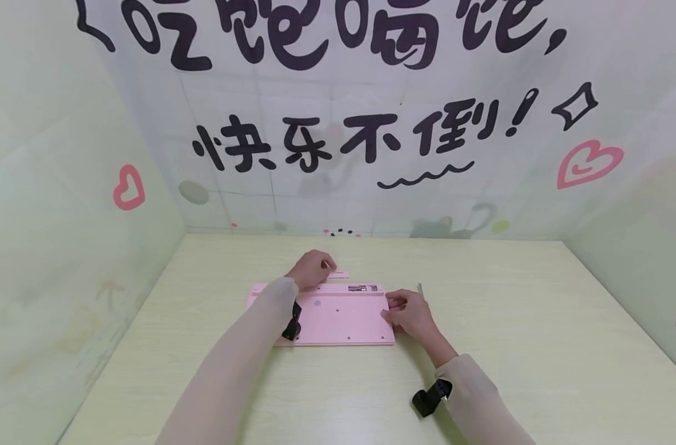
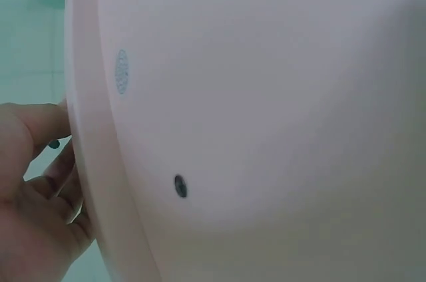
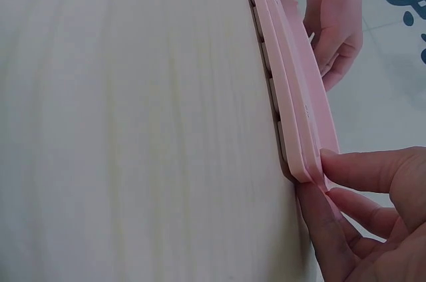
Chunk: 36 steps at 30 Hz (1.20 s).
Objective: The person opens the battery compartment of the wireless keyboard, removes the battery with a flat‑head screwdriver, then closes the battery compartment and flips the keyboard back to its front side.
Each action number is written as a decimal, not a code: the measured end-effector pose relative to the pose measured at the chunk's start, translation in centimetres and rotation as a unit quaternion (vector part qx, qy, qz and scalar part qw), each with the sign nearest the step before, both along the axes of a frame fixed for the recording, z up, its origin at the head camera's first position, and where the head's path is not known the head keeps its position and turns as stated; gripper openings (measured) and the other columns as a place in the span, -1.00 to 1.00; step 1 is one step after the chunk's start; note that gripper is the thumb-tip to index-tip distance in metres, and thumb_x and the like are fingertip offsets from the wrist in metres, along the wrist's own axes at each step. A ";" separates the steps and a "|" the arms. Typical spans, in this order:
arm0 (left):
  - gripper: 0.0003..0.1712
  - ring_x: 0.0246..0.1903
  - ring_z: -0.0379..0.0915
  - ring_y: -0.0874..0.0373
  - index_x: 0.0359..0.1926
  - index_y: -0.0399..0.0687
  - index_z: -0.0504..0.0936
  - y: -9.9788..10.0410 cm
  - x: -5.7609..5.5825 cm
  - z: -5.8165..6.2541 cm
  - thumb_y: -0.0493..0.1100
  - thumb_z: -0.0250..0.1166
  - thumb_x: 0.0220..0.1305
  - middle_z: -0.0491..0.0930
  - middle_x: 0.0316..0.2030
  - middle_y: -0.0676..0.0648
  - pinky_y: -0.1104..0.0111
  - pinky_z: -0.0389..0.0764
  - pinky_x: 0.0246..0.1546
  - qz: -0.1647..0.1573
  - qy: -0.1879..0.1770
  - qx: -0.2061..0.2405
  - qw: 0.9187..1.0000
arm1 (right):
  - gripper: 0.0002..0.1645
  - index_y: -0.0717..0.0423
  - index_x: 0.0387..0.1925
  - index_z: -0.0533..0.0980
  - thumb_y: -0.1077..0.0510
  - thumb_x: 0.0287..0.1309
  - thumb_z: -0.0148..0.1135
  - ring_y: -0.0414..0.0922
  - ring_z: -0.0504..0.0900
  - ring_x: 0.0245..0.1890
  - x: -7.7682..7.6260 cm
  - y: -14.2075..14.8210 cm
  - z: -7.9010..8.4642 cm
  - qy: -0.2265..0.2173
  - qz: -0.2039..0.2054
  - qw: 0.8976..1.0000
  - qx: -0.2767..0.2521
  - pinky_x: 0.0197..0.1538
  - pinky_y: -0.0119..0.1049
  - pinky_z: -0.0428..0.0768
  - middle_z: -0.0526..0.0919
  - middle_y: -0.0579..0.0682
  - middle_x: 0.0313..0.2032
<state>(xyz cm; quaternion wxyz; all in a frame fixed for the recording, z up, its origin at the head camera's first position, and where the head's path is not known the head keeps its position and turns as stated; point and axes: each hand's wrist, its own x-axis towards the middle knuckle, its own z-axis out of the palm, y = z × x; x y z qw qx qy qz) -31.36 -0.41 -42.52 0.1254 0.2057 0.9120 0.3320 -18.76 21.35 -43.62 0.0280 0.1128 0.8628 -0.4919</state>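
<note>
A pink keyboard (image 1: 338, 318) lies face down, its underside up and keys (image 3: 275, 96) toward the table. Near its back right, a battery compartment (image 1: 363, 288) is uncovered. My left hand (image 1: 311, 269) is just behind the back edge, its fingertips at the left end of a thin pink battery cover (image 1: 340, 275); that end is hidden by the fingers. In the left wrist view the left hand (image 2: 40, 195) is partly behind the keyboard's edge. My right hand (image 1: 411, 314) grips the right side of the keyboard, thumb on the underside and fingers beneath the corner.
A thin grey object (image 1: 420, 288) shows just behind my right hand, mostly hidden. The pale wooden table (image 1: 538, 334) ends at a printed backdrop (image 1: 338, 204) at the back, with walls (image 1: 54, 247) at both sides.
</note>
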 end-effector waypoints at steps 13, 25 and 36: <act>-0.78 -0.32 0.32 0.11 -0.16 -0.15 0.59 -1.0 2.6 1.9 -0.36 0.09 0.22 0.48 -0.29 -0.01 0.33 0.40 -0.25 -0.067 -0.038 -0.007 0.997 | -0.50 0.31 -0.02 0.49 0.37 -0.09 0.35 -0.08 0.49 -0.43 0.0 -0.3 0.1 -0.002 0.000 1.000 -0.002 -0.50 -0.31 0.58 0.52 0.12 -0.33; -0.77 -0.25 0.29 0.11 -0.12 -0.16 0.57 -1.8 4.8 2.6 -0.37 0.21 0.17 0.43 -0.27 -0.03 0.32 0.39 -0.16 -0.070 -0.010 -0.007 0.997 | -0.50 0.32 -0.01 0.48 0.37 -0.08 0.35 -0.08 0.48 -0.42 0.0 -0.2 0.2 -0.004 0.003 1.000 -0.004 -0.49 -0.30 0.58 0.51 0.12 -0.32; -0.73 -0.04 0.33 0.06 -0.08 -0.11 0.60 -2.3 5.3 1.0 -0.38 0.17 0.20 0.42 -0.06 -0.08 0.23 0.35 0.05 -0.016 -0.035 0.070 0.997 | -0.48 0.33 0.00 0.47 0.35 -0.08 0.36 -0.07 0.49 -0.42 0.0 -0.1 0.5 -0.011 0.012 1.000 0.005 -0.47 -0.30 0.58 0.51 0.14 -0.31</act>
